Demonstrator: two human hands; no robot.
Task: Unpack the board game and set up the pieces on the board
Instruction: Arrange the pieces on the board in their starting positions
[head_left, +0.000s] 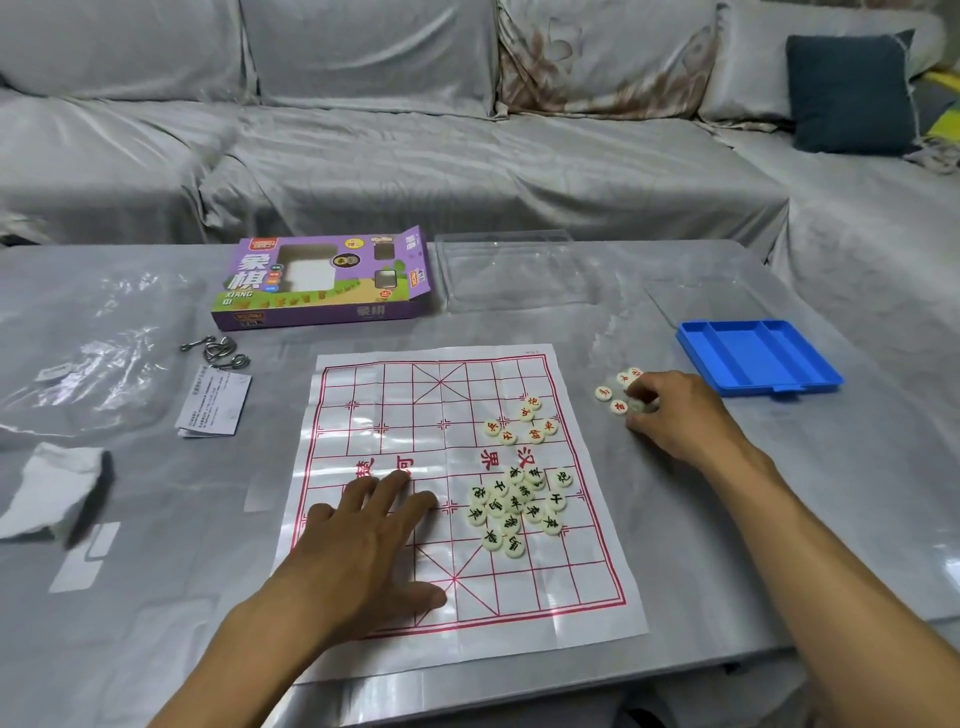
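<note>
On the grey table (519, 322) lies the paper board (395, 415), with black-lettered pieces (514, 506) heaped on its near right squares and red-lettered pieces (522, 422) clustered above them. Off the board's right edge, the right hand (670, 410) curls its fingers onto a few loose red pieces (615, 392). The left hand (363, 545) presses flat, fingers spread, on the board's near left. Beside them sit a blue tray (753, 358), a purple box (322, 283), a clear lid (514, 270) and a metal puzzle (218, 353).
</note>
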